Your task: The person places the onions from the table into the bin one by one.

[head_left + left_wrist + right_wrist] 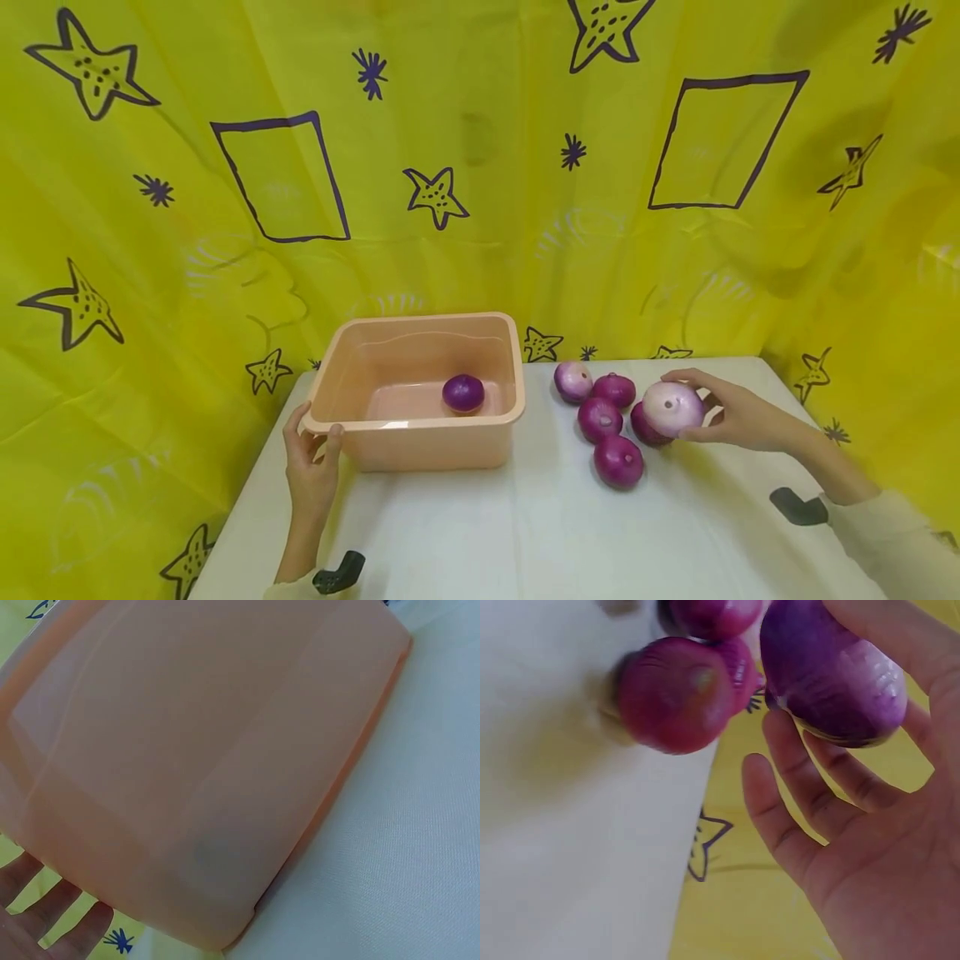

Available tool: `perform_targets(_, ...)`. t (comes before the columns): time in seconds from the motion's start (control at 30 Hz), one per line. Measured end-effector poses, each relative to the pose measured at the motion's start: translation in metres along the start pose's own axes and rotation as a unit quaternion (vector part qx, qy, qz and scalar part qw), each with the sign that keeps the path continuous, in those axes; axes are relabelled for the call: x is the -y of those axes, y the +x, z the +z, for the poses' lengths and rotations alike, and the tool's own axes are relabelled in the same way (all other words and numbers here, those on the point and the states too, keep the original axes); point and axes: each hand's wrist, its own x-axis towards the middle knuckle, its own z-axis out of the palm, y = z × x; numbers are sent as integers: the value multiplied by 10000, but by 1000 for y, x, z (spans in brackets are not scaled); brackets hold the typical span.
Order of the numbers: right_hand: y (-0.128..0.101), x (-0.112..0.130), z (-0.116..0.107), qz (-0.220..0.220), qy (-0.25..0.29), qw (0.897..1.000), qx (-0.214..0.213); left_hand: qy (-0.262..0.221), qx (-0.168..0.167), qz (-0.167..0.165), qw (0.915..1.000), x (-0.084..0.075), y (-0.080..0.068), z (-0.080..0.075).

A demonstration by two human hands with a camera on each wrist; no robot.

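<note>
Fingers of your right hand [738, 410] curl round a pale purple onion [672, 407], thumb low on the near side and the other fingers arched over its top. Your forearm comes in from the lower right, its sleeve ending short of the wrist. In the right wrist view the onion sits against the fingertips [799, 754], with the palm spread open behind it and not touching it. The grip is a loose, fairly wide cradle on that onion.

The onion is at the right end of the cluster of onions [606, 406] on the white bench [525, 533], just beside a darker one that it half hides. Whether it is lifted clear of the bench, you cannot tell.

Your left hand [311, 454] is on the near left corner of the peach tub [420, 429], thumb hooked over the rim and fingers against the outer wall. That grip is narrow, pinching the rim. The left wrist view shows mostly the tub's wall, with fingers [30, 911] at the lower left.

One dark purple onion [462, 392] lies inside the tub, toward its right side.
</note>
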Motion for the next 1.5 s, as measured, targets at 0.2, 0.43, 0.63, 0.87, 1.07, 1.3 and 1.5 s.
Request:
perform_targets(0.2, 22, 13, -17, 135, -310, 9984, -447, 44, -89, -31, 9999, 2, 0, 0)
perform_targets(0.43, 45, 23, -34, 142, -330, 9970, -682, 17, -127, -73, 9999, 2, -1, 1)
perform_targets(0.63, 64, 29, -42, -118, -361, 9963, -769, 29, -94, -144, 9998, 1, -2, 0)
perform_targets(0.87, 79, 39, -42, -32, -351, 9969, -704, 66, -95, -169, 9998, 2, -1, 0)
perform_targets(1.07, 102, 53, -37, -10, -106, 9986, -515, 42, -147, -119, 9998, 2, -1, 0)
perform_targets(1.3, 147, 75, -21, -140, 16, 9996, -250, -71, -121, -40, 9999, 4, -1, -1)
perform_targets(1.5, 190, 98, 5, -562, 240, 9981, 22, -123, -120, -26, 9998, 5, -1, 0)
